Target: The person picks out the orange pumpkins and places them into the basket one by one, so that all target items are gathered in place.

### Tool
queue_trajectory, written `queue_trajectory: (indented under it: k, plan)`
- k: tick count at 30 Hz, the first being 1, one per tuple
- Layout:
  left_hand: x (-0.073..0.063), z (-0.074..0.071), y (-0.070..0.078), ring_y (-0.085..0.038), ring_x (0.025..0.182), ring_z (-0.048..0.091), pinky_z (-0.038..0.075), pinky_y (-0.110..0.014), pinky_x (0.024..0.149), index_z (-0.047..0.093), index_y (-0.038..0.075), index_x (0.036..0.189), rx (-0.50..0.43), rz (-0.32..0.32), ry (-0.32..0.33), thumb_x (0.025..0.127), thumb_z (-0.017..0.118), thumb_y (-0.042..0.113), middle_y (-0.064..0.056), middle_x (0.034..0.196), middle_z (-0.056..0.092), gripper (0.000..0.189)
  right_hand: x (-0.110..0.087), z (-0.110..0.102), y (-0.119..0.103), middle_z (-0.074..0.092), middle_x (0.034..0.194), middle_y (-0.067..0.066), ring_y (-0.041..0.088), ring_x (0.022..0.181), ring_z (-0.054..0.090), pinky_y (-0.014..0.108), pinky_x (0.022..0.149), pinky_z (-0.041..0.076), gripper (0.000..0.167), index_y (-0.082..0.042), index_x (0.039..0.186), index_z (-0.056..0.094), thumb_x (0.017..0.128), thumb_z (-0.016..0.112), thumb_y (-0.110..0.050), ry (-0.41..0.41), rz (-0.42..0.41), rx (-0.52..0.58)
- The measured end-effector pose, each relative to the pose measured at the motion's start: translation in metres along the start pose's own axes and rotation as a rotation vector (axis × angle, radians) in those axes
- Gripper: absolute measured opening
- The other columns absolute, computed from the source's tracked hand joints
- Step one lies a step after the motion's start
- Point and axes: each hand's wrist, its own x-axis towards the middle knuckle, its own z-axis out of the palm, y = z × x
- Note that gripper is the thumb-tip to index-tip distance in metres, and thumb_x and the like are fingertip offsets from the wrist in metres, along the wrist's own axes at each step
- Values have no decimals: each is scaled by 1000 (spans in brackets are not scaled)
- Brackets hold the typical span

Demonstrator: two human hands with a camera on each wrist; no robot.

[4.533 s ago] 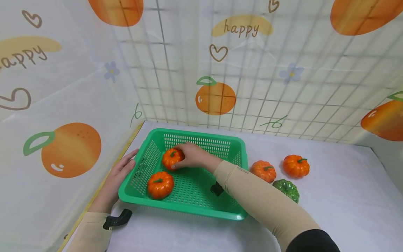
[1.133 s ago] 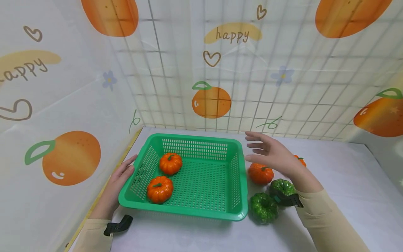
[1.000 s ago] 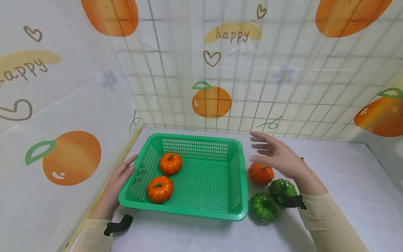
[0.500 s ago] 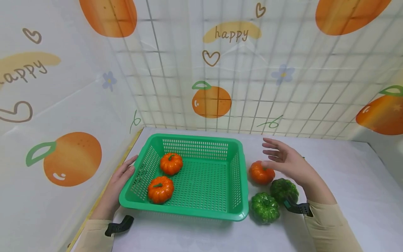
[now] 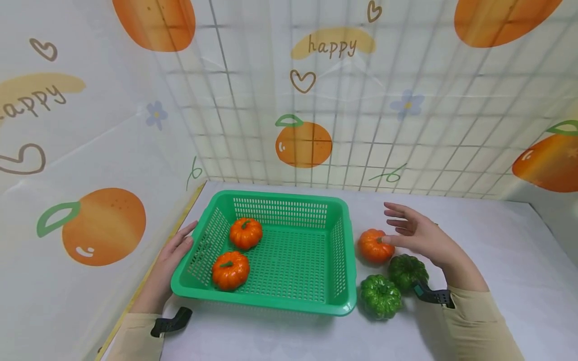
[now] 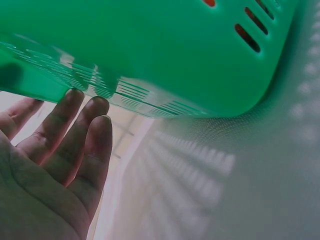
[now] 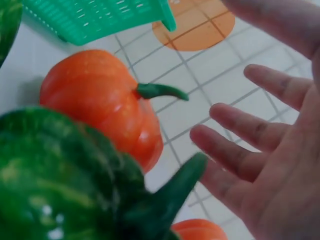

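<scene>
My left hand (image 5: 169,253) lies along the left side of a green plastic basket (image 5: 266,303), fingers extended against its wall in the left wrist view. Inside the basket, toward its left end, sit two small orange pumpkins: one farther back (image 5: 246,233), the other in front (image 5: 231,271). Right of the basket, my right hand (image 5: 422,234) is held with fingers spread and nothing in its grasp. Its thumb overlaps an orange pumpkin (image 5: 372,245) in the head view. Two green pumpkins, one nearer the basket (image 5: 381,297) and one under the wrist (image 5: 406,271), sit close by.
Another orange pumpkin (image 7: 197,230) peeks out at the bottom of the right wrist view; my right hand hides it in the head view. A white cloth (image 5: 271,338) covers the table. Printed sheeting over a wire grid (image 5: 361,115) walls the back.
My right hand has let go of the rear orange pumpkin inside the basket and moved out to the right, over the loose pumpkins. The left hand keeps its place at the basket's side.
</scene>
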Motion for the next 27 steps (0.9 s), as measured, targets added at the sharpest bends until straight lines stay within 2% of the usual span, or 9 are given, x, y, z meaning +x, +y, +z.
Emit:
queue_trajectory:
  k: [6, 10, 18, 22, 27]
  plan:
    - [0, -1, 0, -15, 119, 54, 51, -27, 88, 33, 21, 156, -3, 5, 3, 107, 43, 38, -15, 151, 37, 53, 2, 1, 11, 35, 153, 11, 43, 137, 35, 57, 105, 34, 85, -22, 154, 34, 84, 81, -29, -52, 19, 38]
    - [-1, 0, -1, -15, 118, 55, 51, -27, 88, 32, 20, 156, -14, 11, -4, 107, 42, 37, -15, 150, 38, 53, 3, 4, 16, 34, 154, 10, 45, 136, 35, 58, 108, 31, 86, -19, 153, 34, 83, 83, -27, -81, 26, 52]
    - [-1, 0, 0, -15, 118, 54, 51, -27, 88, 33, 21, 156, -4, 11, -3, 107, 43, 38, -14, 150, 36, 53, 6, 9, 22, 37, 151, 22, 44, 132, 42, 52, 99, 45, 84, -17, 152, 38, 82, 83, -26, -123, 63, -6]
    - [-1, -1, 0, -16, 117, 55, 51, -28, 87, 32, 21, 156, -5, 5, -7, 107, 42, 39, -15, 149, 38, 54, 6, 11, 25, 38, 151, 21, 44, 133, 41, 52, 99, 44, 85, -18, 151, 39, 80, 84, -28, -148, 84, -35]
    - [-1, 0, 0, -16, 118, 55, 51, -28, 87, 32, 22, 156, 0, -1, -8, 107, 42, 39, -16, 149, 38, 54, 5, 14, 25, 44, 147, 16, 44, 131, 42, 50, 96, 47, 85, -20, 149, 43, 77, 86, -32, -141, 102, -97]
